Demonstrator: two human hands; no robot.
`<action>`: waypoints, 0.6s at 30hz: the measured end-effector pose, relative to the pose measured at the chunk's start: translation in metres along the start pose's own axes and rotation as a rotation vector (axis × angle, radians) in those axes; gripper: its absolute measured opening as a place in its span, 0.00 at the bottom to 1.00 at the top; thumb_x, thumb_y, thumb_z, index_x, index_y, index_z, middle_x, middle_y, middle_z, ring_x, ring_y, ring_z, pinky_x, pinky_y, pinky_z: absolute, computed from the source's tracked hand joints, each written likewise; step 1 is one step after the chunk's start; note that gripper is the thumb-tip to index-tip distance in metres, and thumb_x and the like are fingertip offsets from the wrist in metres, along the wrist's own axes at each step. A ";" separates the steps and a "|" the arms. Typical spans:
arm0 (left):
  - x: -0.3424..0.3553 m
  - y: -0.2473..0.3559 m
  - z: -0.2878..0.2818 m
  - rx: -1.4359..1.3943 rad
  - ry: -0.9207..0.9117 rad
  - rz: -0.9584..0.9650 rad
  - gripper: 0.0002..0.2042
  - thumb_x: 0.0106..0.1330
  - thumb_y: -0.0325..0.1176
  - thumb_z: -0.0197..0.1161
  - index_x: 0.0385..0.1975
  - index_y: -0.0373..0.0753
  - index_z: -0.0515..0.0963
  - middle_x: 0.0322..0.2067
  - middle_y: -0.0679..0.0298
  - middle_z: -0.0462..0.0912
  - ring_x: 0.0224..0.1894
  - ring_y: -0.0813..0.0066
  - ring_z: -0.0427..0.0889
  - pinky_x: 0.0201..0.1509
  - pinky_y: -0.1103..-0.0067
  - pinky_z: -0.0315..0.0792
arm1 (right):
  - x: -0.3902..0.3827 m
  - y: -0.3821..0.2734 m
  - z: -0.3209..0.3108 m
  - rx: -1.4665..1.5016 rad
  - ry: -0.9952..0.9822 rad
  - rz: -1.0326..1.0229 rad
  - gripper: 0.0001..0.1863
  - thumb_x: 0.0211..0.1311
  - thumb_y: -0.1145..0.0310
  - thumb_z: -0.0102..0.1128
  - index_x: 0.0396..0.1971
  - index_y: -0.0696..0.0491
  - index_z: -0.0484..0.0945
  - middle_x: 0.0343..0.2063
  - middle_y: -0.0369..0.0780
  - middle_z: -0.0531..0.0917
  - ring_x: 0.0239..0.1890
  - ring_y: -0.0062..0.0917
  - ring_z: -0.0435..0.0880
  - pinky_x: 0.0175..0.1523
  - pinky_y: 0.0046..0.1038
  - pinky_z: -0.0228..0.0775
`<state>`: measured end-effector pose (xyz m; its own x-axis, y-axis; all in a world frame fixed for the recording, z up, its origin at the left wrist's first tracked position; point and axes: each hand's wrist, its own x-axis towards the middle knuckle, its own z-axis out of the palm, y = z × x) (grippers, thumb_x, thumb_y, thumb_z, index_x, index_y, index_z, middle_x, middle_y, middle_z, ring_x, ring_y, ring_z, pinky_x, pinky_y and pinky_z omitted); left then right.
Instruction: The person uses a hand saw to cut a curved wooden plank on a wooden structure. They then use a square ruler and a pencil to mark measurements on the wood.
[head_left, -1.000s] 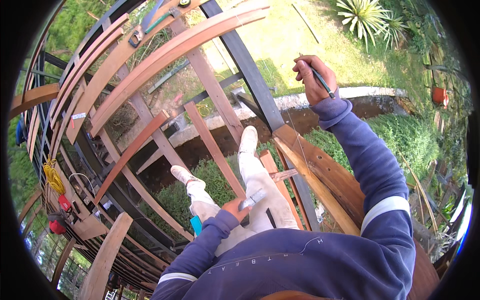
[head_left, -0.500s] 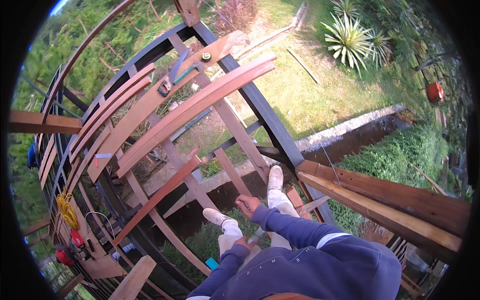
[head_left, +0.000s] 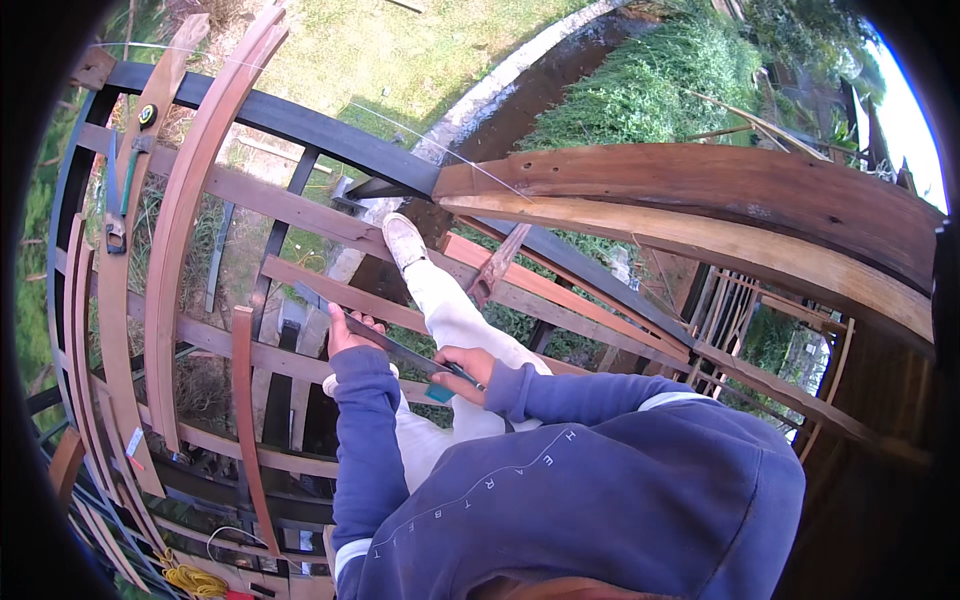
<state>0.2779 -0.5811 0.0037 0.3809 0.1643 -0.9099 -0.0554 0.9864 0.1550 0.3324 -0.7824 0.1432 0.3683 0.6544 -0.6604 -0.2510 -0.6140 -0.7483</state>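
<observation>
My left hand (head_left: 352, 332) is closed around a long, narrow grey blade (head_left: 400, 352) with a teal end piece (head_left: 438, 392). The blade slants across in front of my legs, and its exact kind is unclear. Near the teal end, my right hand (head_left: 466, 372) is closed on a thin, dark pencil-like stick (head_left: 462, 374). Whether the right fingers also grip the blade cannot be told. Just beyond my hands lies a wooden slat (head_left: 345, 293) of the raised frame.
A handsaw (head_left: 115, 232), a hammer (head_left: 136, 160) and a tape measure (head_left: 148, 115) lie on a plank at left. A second saw (head_left: 490, 278) rests on the slats beside my shoe (head_left: 402, 240). Gaps between slats drop to a ditch; a thick beam (head_left: 700, 180) runs right.
The view has swung to the right. My left hand has come forward holding the blade, and my right hand has moved back close to its teal end.
</observation>
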 end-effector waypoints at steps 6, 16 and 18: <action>-0.014 -0.041 0.027 -0.068 0.183 -0.115 0.24 0.65 0.59 0.63 0.40 0.43 0.72 0.35 0.66 0.72 0.39 0.70 0.74 0.49 0.65 0.75 | -0.022 0.005 -0.070 0.036 0.137 0.014 0.11 0.65 0.69 0.59 0.45 0.56 0.76 0.36 0.43 0.83 0.43 0.31 0.83 0.50 0.31 0.74; 0.028 -0.050 0.105 0.084 0.029 -0.258 0.22 0.66 0.60 0.61 0.27 0.48 0.69 0.20 0.72 0.66 0.21 0.78 0.65 0.23 0.79 0.61 | -0.017 0.005 -0.067 -0.030 0.127 -0.084 0.21 0.58 0.69 0.63 0.51 0.58 0.72 0.41 0.46 0.80 0.45 0.37 0.82 0.53 0.34 0.72; 0.038 -0.052 0.113 0.061 -0.007 -0.252 0.21 0.66 0.60 0.62 0.28 0.49 0.69 0.21 0.73 0.67 0.23 0.77 0.65 0.25 0.77 0.62 | -0.014 0.005 -0.071 -0.040 0.239 -0.077 0.18 0.59 0.70 0.61 0.49 0.58 0.73 0.38 0.47 0.79 0.42 0.39 0.81 0.50 0.35 0.73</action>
<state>0.3992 -0.6274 0.0042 0.3816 -0.0864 -0.9203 0.0978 0.9938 -0.0528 0.3900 -0.8262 0.1535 0.5872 0.5801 -0.5644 -0.1798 -0.5864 -0.7898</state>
